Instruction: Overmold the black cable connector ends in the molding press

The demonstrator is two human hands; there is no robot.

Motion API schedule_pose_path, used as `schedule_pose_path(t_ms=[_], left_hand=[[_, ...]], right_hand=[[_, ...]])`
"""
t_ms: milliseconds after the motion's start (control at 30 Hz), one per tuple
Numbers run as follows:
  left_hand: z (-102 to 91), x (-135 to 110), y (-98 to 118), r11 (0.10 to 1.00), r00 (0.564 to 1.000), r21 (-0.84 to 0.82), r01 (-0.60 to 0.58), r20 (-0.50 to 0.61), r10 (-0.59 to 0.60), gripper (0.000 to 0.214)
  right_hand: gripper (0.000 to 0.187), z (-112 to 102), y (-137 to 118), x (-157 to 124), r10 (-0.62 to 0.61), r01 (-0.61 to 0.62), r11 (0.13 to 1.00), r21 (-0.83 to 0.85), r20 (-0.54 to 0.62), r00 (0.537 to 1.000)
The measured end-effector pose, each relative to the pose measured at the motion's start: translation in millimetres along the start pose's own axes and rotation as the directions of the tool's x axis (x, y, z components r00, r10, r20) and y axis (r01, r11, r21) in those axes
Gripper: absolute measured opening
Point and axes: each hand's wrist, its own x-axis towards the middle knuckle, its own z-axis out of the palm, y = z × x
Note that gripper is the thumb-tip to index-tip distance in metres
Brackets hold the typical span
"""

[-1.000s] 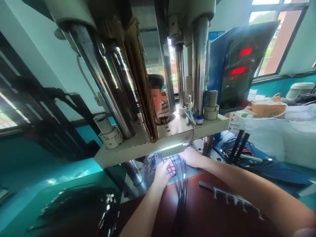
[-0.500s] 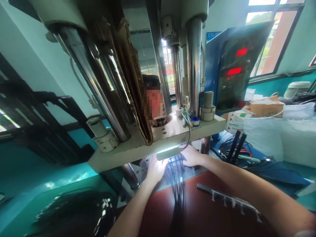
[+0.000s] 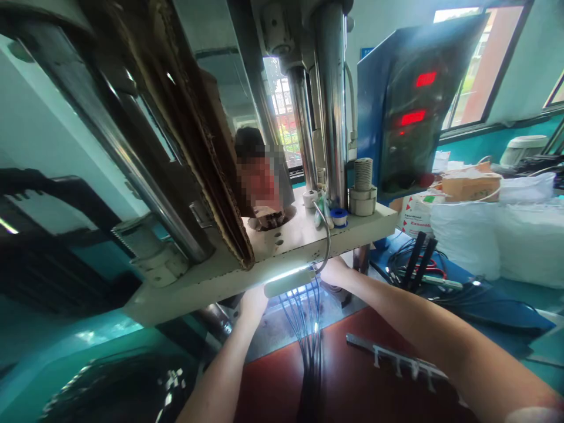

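Both my hands reach under the pale steel platen of a press, with their fingers hidden behind it and an LED work lamp. My left hand is on the left of a bundle of black cables, and my right hand is on its right. The cables run from the red-brown table up into a metal mould under the press. A metal comb-like strip lies on the table to the right, near my right forearm.
Thick chrome columns rise from the platen, which holds a tape roll and threaded fittings. A person stands beyond the press. Red digits glow on a control panel. Black cables lie on a blue mat at right, and a dark coil lies at bottom left.
My hands have slid farther under the platen and lamp, hiding the fingers that showed earlier. The whole view has shifted left and tilted as my head moved.
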Motion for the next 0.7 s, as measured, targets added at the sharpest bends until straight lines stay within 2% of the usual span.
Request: schedule_pose_path(t_ms=[100, 200, 267, 300, 333, 400, 467, 600, 700], left_hand=[[-12.8, 1, 4, 1.0, 0.999, -0.006, 0.011, 0.036, -0.011, 0.023], [-19.5, -4, 10, 1.0, 0.998, -0.015, -0.001, 0.056, 0.002, 0.026], [-15.6, -10, 16, 0.988, 0.987, -0.056, -0.145, 0.061, 0.149, 0.03], [-11.3, -14, 19, 0.961, 0.961, -0.087, -0.264, 0.061, 0.27, 0.032], [-5.9, -17, 22, 0.914, 0.917, -0.126, -0.385, 0.061, 0.394, 0.033], [5.9, -21, 28, 0.812, 0.823, -0.215, -0.542, 0.059, 0.565, 0.035], [15.6, -22, 32, 0.774, 0.801, -0.306, -0.554, 0.057, 0.596, 0.036], [22.9, -18, 33, 0.732, 0.815, -0.459, -0.503, 0.031, 0.579, 0.033], [23.0, -14, 34, 0.73, 0.829, -0.499, -0.467, 0.039, 0.558, 0.028]], right_hand=[[0.025, 0, -2, -4, -0.039, 0.039, 0.999, -0.013, -0.067, 0.997], [0.031, 2, -3, -13, -0.169, 0.169, 0.986, -0.012, -0.14, 0.976], [0.037, 5, -2, -19, -0.285, 0.288, 0.958, -0.012, -0.178, 0.942], [0.039, 7, -2, -21, -0.336, 0.34, 0.94, -0.014, -0.196, 0.921], [0.04, 9, -1, -23, -0.378, 0.383, 0.924, -0.018, -0.212, 0.901], [0.039, 12, 0, -23, -0.43, 0.437, 0.899, -0.025, -0.241, 0.87], [0.036, 15, 0, -21, -0.461, 0.47, 0.882, -0.03, -0.264, 0.847], [0.031, 19, -2, -16, -0.481, 0.493, 0.869, -0.041, -0.305, 0.822], [0.027, 20, -5, -13, -0.478, 0.488, 0.872, -0.043, -0.295, 0.827]])
